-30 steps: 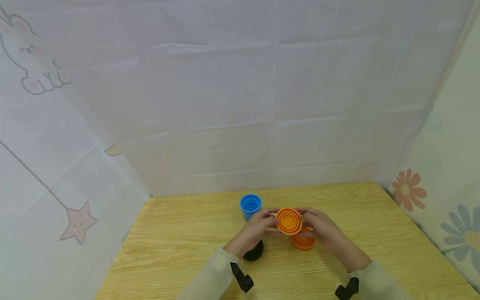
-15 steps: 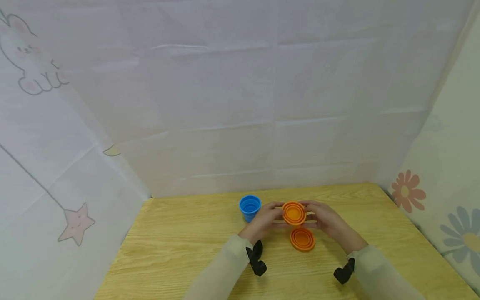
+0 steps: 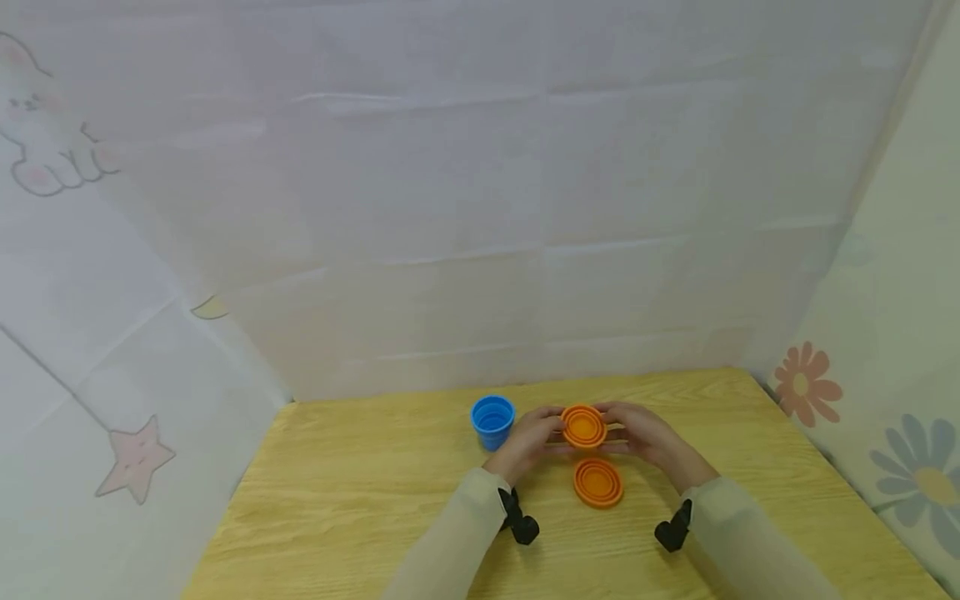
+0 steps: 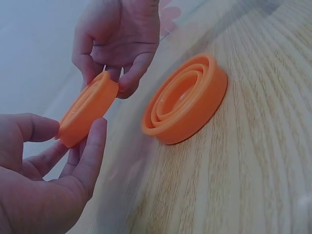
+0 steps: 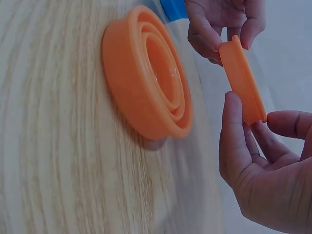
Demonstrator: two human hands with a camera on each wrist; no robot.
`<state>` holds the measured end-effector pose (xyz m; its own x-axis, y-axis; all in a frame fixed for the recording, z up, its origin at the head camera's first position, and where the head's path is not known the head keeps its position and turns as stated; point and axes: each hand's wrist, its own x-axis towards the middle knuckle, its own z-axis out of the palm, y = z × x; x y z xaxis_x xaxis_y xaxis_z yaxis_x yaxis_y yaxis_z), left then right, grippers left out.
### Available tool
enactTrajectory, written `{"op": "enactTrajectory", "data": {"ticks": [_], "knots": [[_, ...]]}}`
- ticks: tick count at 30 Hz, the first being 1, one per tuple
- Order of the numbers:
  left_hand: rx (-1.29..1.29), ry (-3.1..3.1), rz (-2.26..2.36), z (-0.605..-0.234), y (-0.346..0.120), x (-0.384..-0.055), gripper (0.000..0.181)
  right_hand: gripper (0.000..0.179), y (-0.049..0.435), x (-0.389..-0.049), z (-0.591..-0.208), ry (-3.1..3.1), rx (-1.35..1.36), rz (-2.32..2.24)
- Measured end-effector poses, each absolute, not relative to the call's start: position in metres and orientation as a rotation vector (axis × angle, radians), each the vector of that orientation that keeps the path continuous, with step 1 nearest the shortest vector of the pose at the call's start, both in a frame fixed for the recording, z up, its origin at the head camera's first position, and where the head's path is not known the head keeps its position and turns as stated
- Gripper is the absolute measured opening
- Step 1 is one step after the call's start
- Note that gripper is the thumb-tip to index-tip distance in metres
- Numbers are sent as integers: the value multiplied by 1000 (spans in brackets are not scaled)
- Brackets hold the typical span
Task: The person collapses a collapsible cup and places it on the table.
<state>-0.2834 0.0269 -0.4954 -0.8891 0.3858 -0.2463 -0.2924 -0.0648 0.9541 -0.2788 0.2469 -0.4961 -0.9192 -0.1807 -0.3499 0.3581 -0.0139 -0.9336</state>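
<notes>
Between my two hands I hold a flattened orange collapsible cup [image 3: 583,426] above the table, its rings facing up toward the head camera. My left hand [image 3: 527,440] pinches its left edge with thumb and fingers. The opposite edge is gripped by my right hand [image 3: 643,432]. In the left wrist view the held cup [image 4: 90,109] is tilted and thin from the side. A second orange collapsible cup [image 3: 598,482], also folded flat, lies on the table just in front of the hands. In the right wrist view this second cup [image 5: 148,73] shows its nested rings.
A blue collapsible cup [image 3: 492,422], standing extended, is just left of my left hand. A dark object seen earlier is mostly hidden by the left wrist. The wooden table [image 3: 360,483] ends at a pale cloth backdrop [image 3: 420,208].
Both hands have moved slightly farther from me with the held cup, uncovering the orange cup on the table. The left forearm has swung right, now covering most of the black object.
</notes>
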Motion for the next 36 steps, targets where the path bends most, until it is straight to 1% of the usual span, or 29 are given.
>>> {"op": "enactTrajectory", "data": {"ticks": [11, 19, 28, 30, 36], "knots": [[30, 1762, 2007, -508, 29, -293, 45, 49, 243, -292, -511, 1928, 255, -1972], [-14, 1778, 2000, -508, 28, -295, 34, 51, 240, -297, -514, 1914, 287, -1981], [-77, 1799, 1991, -509, 28, -293, 39, 48, 239, -298, -514, 1964, 322, -1966], [-69, 1811, 1991, -510, 28, -292, 41, 50, 239, -298, -515, 1982, 303, -1960], [-5, 1881, 1966, -510, 26, -290, 51, 53, 243, -297, -514, 2048, 257, -1919]]}}
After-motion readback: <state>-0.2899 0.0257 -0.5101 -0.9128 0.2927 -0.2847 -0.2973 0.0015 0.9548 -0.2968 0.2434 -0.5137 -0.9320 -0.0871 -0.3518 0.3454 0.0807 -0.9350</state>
